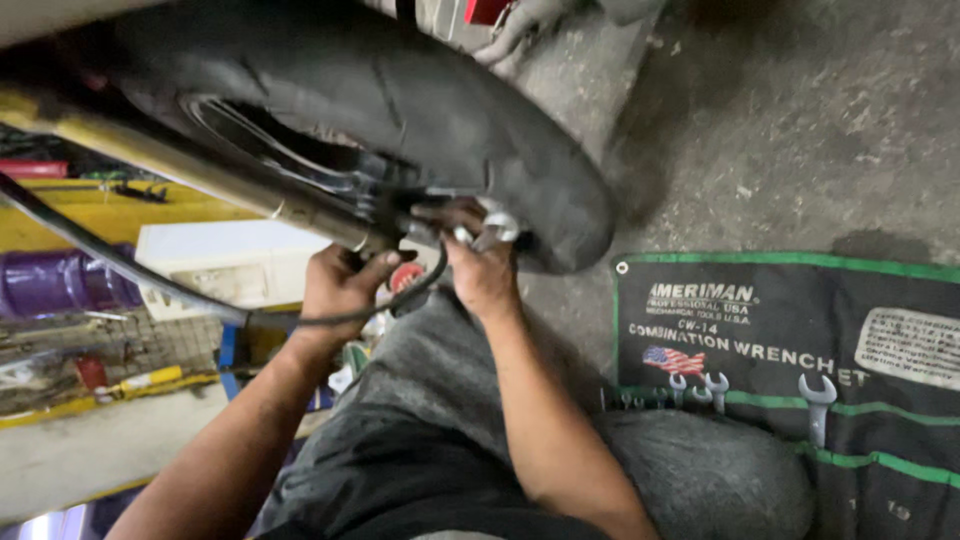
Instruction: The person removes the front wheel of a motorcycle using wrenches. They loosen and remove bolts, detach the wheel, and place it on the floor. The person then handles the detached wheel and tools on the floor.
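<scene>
Both hands work under the black tyre (470, 110): left hand (340, 285) clenches the black cable (150, 275) at seven o'clock; right hand (482, 262) pinches a small metal fitting (462, 235) at twelve o'clock of its fingers.

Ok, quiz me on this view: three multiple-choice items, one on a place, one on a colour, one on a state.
1. Where does the wrench roll lie?
A. on the concrete floor to the right of the tyre
B. hung on a wall
C. on top of the tyre

2. What colour is the roll's edging?
A. red
B. green
C. yellow

3. What are the two hands doing?
A. resting flat on the floor
B. both closed in at the wheel's hub
C. both holding the roll

Answers:
1 A, the roll is spread on the floor beside the black tyre.
2 B, green bands run along its top border and pockets.
3 B, the left hand grips near the yellow bar and black hose, while the right hand pinches a small part at the hub.
</scene>
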